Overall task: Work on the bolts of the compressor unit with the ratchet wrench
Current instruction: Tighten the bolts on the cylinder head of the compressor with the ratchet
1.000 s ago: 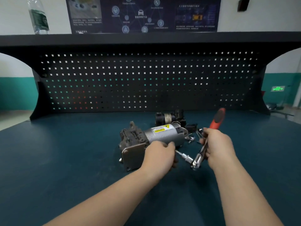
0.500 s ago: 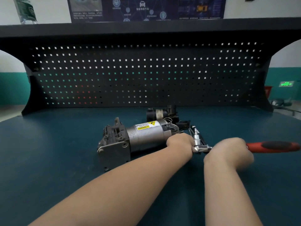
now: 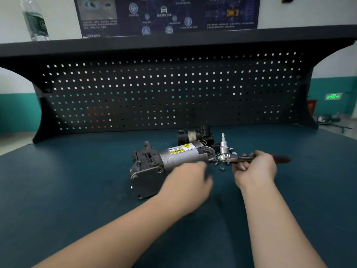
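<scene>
The left hand (image 3: 186,182) is blurry, so I cannot tell if its fingers are bent or straight. It sits low in front of the compressor unit (image 3: 166,163) and hides part of the gray round body. I cannot tell if it touches the unit.

The compressor unit lies on its side in the middle of the dark blue worktop (image 3: 67,190). It has a flat metal plate at the near left end and a yellow warning sticker on top.

The right hand (image 3: 255,167) has its fingers wrapped around the ratchet wrench (image 3: 249,158). The hand covers the middle of the handle. Only the red and black end sticks out to the right. The shiny head shows to the left, just beside the right end of the unit, with a socket piece standing up from it.

A small bolt (image 3: 222,168) lies on the worktop between the two hands. A few more little bits near the wrench head are too small to make out.

A smaller black part (image 3: 193,135) sits behind the unit. Behind that stands a black board with holes (image 3: 164,93). A water bottle (image 3: 35,21) stands on the shelf (image 3: 193,41) above, cut off at the top. The poster (image 3: 166,14) is cut off too.
</scene>
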`<state>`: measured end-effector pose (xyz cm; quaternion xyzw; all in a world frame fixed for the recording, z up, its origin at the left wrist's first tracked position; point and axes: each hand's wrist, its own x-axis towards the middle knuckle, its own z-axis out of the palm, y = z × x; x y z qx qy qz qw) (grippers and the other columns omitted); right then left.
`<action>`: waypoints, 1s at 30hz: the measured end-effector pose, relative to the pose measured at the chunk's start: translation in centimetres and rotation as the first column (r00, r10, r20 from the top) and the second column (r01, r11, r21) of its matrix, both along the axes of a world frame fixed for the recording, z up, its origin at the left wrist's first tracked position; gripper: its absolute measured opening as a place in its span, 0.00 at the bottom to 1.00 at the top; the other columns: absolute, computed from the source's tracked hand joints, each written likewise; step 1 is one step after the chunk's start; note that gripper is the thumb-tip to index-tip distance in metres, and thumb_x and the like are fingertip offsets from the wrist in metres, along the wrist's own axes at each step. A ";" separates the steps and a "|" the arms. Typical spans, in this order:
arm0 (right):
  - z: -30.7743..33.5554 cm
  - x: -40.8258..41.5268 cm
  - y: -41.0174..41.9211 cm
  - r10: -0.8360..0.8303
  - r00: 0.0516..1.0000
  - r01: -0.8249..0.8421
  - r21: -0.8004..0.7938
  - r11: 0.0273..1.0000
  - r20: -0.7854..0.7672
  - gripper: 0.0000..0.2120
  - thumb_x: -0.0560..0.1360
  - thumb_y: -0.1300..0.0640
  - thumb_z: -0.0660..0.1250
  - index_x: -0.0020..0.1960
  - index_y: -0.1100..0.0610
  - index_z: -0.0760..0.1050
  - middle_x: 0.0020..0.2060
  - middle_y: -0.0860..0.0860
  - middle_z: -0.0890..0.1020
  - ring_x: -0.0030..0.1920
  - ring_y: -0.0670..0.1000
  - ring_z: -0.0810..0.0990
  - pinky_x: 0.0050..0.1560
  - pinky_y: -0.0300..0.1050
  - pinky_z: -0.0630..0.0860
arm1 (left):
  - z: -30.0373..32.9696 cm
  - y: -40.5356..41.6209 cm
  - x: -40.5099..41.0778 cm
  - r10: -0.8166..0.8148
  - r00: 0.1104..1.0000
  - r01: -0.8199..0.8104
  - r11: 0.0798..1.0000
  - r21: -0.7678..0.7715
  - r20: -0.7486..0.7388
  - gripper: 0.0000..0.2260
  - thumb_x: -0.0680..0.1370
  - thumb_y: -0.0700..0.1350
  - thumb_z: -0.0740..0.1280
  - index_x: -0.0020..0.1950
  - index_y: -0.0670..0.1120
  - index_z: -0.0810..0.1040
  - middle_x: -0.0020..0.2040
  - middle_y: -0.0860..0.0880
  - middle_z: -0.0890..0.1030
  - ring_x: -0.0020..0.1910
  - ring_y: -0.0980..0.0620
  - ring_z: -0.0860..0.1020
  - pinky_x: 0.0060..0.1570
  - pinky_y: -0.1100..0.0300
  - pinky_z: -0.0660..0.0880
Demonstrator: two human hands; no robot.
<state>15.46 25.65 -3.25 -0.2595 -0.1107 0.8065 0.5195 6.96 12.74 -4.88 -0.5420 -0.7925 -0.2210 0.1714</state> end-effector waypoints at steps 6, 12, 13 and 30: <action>0.4 -1.9 -2.8 0.147 0.976 -0.190 0.291 0.938 0.163 0.16 0.81 0.58 0.59 0.35 0.56 0.63 0.20 0.48 0.62 0.14 0.42 0.55 0.16 0.32 0.50 | 0.2 -7.1 -7.9 0.321 0.945 -0.325 0.945 0.050 0.065 0.31 0.72 0.60 0.67 0.72 0.52 0.62 0.70 0.47 0.64 0.68 0.44 0.64 0.64 0.49 0.63; -0.6 -3.7 -4.8 0.185 0.881 -0.381 0.421 0.823 0.436 0.12 0.81 0.60 0.59 0.38 0.58 0.67 0.30 0.54 0.69 0.13 0.41 0.59 0.15 0.30 0.52 | -1.1 -6.9 -8.3 0.126 0.900 -0.170 0.983 0.071 0.418 0.30 0.75 0.57 0.67 0.74 0.52 0.61 0.75 0.47 0.60 0.72 0.46 0.62 0.67 0.60 0.59; -0.6 -3.7 -5.0 0.175 0.866 -0.392 0.417 0.820 0.469 0.12 0.81 0.60 0.59 0.39 0.58 0.67 0.30 0.55 0.71 0.13 0.41 0.60 0.15 0.30 0.53 | -1.2 -6.8 -7.9 0.128 0.897 -0.181 0.980 0.086 0.424 0.30 0.75 0.56 0.67 0.74 0.52 0.61 0.75 0.46 0.60 0.72 0.45 0.62 0.68 0.58 0.59; 0.2 -3.4 -6.0 0.121 0.855 -0.383 0.459 0.802 0.504 0.07 0.80 0.62 0.59 0.43 0.57 0.66 0.19 0.53 0.73 0.13 0.43 0.61 0.16 0.29 0.54 | -0.4 -6.6 -4.9 -0.089 0.603 -0.156 0.961 0.227 0.793 0.38 0.72 0.42 0.66 0.76 0.53 0.48 0.75 0.49 0.50 0.70 0.48 0.58 0.64 0.57 0.64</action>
